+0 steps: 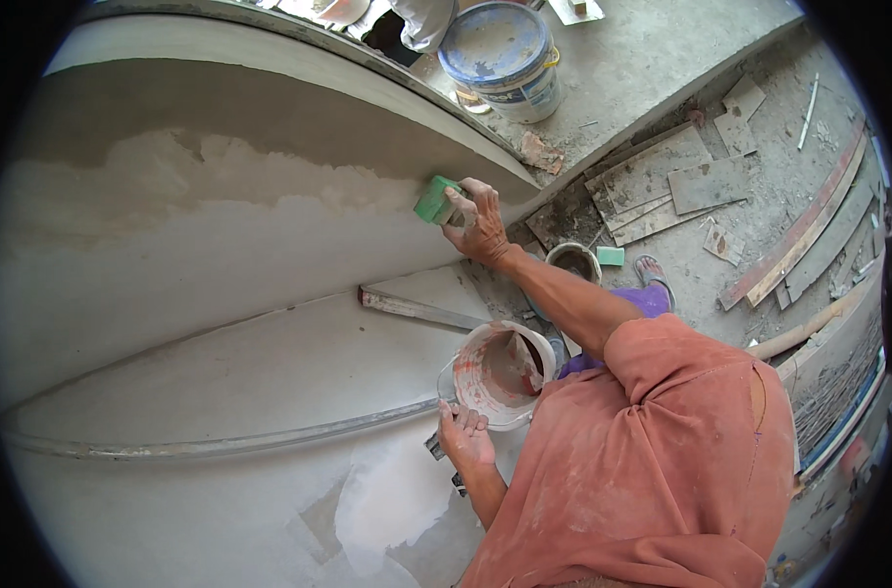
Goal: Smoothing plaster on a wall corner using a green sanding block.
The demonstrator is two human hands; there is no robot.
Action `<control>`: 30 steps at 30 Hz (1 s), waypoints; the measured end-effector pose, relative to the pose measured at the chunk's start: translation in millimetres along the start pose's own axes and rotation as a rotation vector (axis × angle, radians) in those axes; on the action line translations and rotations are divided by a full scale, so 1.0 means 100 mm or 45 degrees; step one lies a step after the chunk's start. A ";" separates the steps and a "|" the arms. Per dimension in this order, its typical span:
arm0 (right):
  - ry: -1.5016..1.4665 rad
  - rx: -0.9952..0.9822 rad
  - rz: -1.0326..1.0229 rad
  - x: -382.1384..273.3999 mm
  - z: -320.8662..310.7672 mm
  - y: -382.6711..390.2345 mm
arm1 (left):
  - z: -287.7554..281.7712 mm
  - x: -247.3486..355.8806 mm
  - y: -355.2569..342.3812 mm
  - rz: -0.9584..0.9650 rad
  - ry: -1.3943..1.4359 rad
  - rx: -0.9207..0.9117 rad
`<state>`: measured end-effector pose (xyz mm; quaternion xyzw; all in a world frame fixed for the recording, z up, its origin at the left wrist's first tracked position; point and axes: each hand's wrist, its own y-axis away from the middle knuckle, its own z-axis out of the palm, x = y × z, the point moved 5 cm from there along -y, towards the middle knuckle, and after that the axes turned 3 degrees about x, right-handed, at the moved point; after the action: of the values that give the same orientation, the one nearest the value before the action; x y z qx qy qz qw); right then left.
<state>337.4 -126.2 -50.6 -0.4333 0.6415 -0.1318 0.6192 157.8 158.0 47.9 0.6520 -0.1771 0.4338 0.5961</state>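
Note:
My right hand (475, 220) reaches up to the curved plastered wall (201, 235), fingers closed on a green sponge-like block (436, 201) at its surface, near the edge of a darker band. Lower down, my left hand (464, 436) is palm up, fingers curled at the wire handle of a white bucket (456, 382), which has pink smears and a grey, partly hidden tool inside. Small dark objects (433, 446) show behind that hand, too small to identify. A second green block (611, 256) lies beside a smaller grey bucket (573, 255).
Above, a concrete ledge (642, 59) holds a lidded blue-and-white pail (505, 83); grey cloth (421, 22) shows beside it. Loose boards (701, 186) and curved strips (809, 225) lie at right. A long bar (417, 309) and a curved rail (201, 446) run across the pale surface below the wall.

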 end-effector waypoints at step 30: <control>-0.120 0.095 0.172 0.11 0.06 -0.02 | 0.11 0.05 0.01 -0.032 -0.097 0.050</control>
<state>345.6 -132.6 -57.6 -0.3715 0.6340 -0.0932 0.6718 163.4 149.0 53.0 0.6818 -0.1831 0.4046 0.5814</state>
